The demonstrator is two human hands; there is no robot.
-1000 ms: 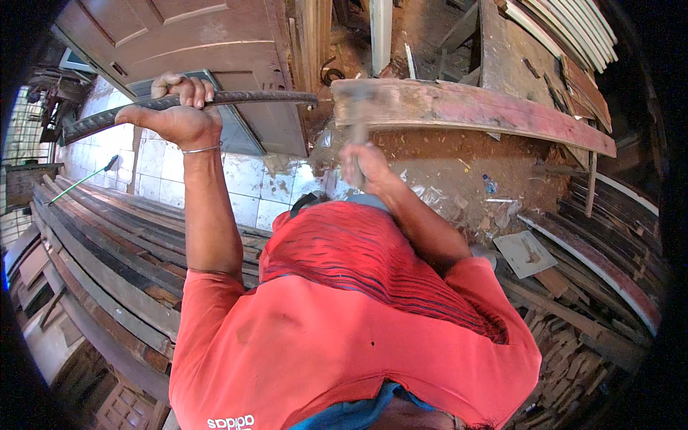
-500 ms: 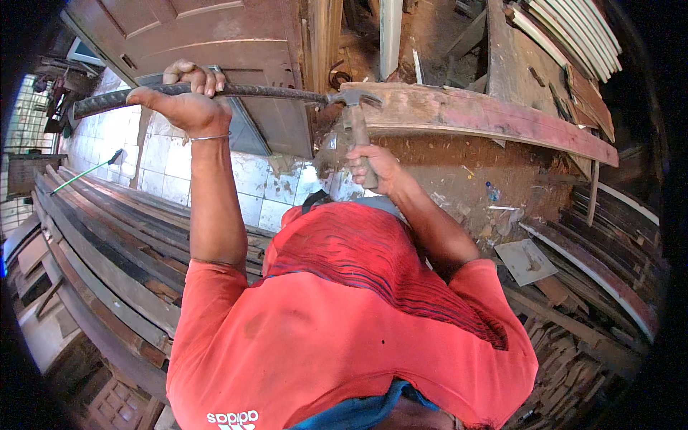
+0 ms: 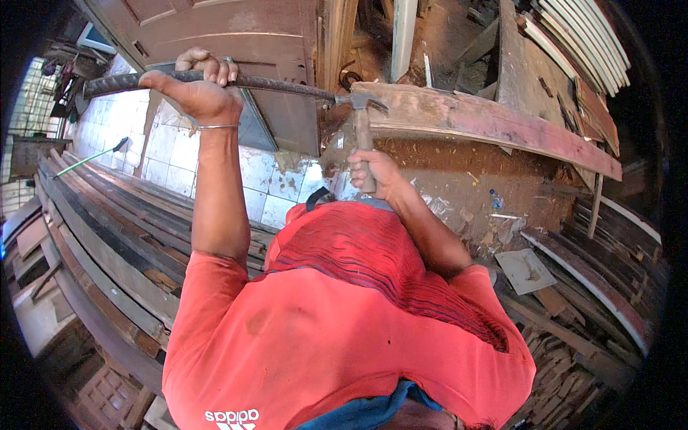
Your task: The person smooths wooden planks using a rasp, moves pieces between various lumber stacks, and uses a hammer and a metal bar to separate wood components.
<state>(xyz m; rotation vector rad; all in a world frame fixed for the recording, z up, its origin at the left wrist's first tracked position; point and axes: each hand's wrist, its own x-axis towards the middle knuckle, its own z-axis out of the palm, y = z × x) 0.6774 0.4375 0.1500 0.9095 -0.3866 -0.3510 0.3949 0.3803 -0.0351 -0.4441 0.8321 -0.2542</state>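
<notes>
My left hand (image 3: 208, 93) is raised at the far left, its fingers wrapped round a long, dark, ribbed metal bar (image 3: 279, 85). The bar lies roughly level across the view. Lower and to the right, my right hand (image 3: 374, 172) grips the wooden handle of a claw hammer (image 3: 362, 130) near its bottom. The hammer stands upright with its head at the bar's right end. They appear to touch there, though I cannot tell for sure. Just behind the hammer head is the left end of a reddish, worn wooden plank (image 3: 473, 118).
A brown panelled door (image 3: 251, 43) leans beyond my left hand, above a white tiled floor (image 3: 261, 175). Long timber boards (image 3: 122, 236) are stacked at left, with a green-handled tool (image 3: 89, 156) over them. Pale curved strips (image 3: 584, 43) and scrap wood (image 3: 573, 358) lie at right.
The view has shifted slightly. The bar's left end sits a little higher in the picture, and the hammer is a little more upright. Both hands keep their grips.
</notes>
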